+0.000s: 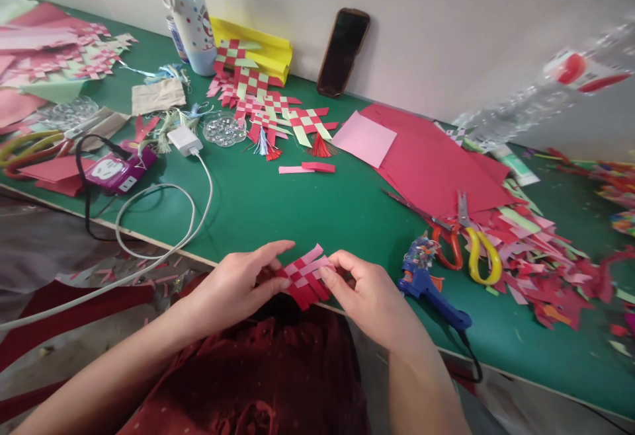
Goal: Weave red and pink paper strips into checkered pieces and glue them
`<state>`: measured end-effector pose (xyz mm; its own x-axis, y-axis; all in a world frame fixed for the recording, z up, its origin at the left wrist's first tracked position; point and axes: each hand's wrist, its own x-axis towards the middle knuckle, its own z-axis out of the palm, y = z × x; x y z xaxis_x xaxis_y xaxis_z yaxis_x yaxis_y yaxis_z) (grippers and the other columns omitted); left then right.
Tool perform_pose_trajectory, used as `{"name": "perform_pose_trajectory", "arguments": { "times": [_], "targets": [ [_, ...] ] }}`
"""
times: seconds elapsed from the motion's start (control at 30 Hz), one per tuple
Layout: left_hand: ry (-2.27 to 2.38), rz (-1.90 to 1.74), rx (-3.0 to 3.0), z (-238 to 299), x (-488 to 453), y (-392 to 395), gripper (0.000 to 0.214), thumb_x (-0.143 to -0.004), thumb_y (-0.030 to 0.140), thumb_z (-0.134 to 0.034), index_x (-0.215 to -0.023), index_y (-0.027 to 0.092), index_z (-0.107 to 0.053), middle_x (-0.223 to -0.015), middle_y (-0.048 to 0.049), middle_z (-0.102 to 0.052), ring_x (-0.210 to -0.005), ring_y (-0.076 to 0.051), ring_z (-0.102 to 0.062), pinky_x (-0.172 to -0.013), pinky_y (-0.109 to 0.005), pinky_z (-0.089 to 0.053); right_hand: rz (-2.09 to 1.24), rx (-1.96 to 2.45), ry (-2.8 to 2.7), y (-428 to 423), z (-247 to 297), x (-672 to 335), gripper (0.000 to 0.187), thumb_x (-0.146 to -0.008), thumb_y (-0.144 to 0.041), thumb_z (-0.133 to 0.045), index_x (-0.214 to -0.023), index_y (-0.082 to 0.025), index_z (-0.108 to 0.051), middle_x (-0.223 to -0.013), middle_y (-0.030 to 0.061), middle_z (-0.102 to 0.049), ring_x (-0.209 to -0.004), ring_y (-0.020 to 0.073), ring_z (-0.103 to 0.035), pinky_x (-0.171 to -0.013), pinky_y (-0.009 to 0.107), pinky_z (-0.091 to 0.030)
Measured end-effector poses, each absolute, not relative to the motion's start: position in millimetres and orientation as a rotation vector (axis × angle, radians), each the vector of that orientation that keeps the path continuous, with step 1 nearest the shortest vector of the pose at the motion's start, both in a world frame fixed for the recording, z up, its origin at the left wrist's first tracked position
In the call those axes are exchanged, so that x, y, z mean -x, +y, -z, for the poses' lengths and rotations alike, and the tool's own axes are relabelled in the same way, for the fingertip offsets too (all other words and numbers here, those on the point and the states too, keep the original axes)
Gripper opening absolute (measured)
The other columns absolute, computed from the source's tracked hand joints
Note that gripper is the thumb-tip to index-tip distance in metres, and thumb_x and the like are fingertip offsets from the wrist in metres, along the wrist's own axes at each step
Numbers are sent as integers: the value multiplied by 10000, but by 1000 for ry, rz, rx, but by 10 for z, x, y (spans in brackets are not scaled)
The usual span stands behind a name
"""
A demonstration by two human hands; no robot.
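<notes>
A small woven piece of red and pink paper strips (300, 275) is held between my two hands at the table's front edge. My left hand (243, 277) grips its left side, thumb on top and index finger raised above it. On the other side, my right hand (358, 289) pinches the ends of the strips between thumb and fingers. Loose strip ends stick out at the top and lower right of the weave. Two loose paper strips (306, 168), one pink and one red, lie on the green table (258, 203) beyond my hands.
Right of my hands lie a blue glue gun (431, 293), yellow-handled scissors (481, 253), red-handled scissors (449, 250), paper scraps (550, 270) and red sheets (426, 164). Finished woven pieces (258, 91), a bottle (191, 22), a phone (343, 51) and a white cable (191, 203) are farther off.
</notes>
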<state>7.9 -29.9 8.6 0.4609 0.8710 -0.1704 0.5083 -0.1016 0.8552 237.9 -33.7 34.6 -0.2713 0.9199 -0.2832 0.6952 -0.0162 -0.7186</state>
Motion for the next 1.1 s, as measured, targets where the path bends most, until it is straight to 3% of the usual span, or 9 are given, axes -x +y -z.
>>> {"name": "perform_pose_trajectory", "arguments": {
  "times": [0.1,0.2,0.4,0.67,0.93,1.1],
  "targets": [
    [1293,-618,-2176,-42,-50,-299,301,-976,242,-465,-1249,185,-578,-1041,-72,-681,-915,-181,-662,-826,-309,-533,-893,1780,-2186,-241,-338,-2355,251,-949,-361,-467,-763,-234,-578,-691,-3,-628,-606,145,-533,-547,266,-334],
    [1165,-704,-2512,15,-41,-288,255,-992,190,-438,-1137,189,-647,-1143,-92,-668,-1067,-207,-631,-936,-358,-514,-707,1793,-2225,-166,-272,-2334,198,-943,-338,-476,-840,-235,-610,-765,18,-678,-693,173,-606,-596,278,-383],
    [903,-506,-2813,180,-5,-288,333,-998,285,-491,-1310,195,-568,-1415,-52,-564,-1418,-255,-377,-1207,-491,-244,-538,1723,-2022,-223,-96,-2423,242,-965,-326,-452,-1098,-201,-611,-958,71,-703,-852,201,-658,-728,324,-496],
    [876,-442,-2846,200,1,-287,459,-962,441,-547,-1335,173,-542,-1401,-68,-568,-1376,-279,-417,-1225,-506,-149,-403,1712,-1878,-562,-36,-2537,215,-975,-313,-491,-1115,-192,-600,-1043,94,-656,-875,188,-640,-685,304,-532],
    [897,-421,-2816,118,-93,-387,494,-916,456,-614,-1325,187,-542,-1237,-93,-620,-1170,-273,-543,-1160,-542,-272,22,1589,-1918,-645,-60,-2568,241,-941,-207,-545,-1181,-209,-572,-1102,103,-623,-1055,244,-586,-919,441,-503],
    [785,-406,-2885,171,-38,-331,531,-954,456,-553,-1402,182,-479,-1412,-109,-525,-1360,-283,-422,-1202,-525,-217,12,1509,-1945,-700,-68,-2532,251,-936,-172,-549,-1185,-202,-558,-1107,99,-617,-1083,247,-585,-925,458,-510]
  ]
}}
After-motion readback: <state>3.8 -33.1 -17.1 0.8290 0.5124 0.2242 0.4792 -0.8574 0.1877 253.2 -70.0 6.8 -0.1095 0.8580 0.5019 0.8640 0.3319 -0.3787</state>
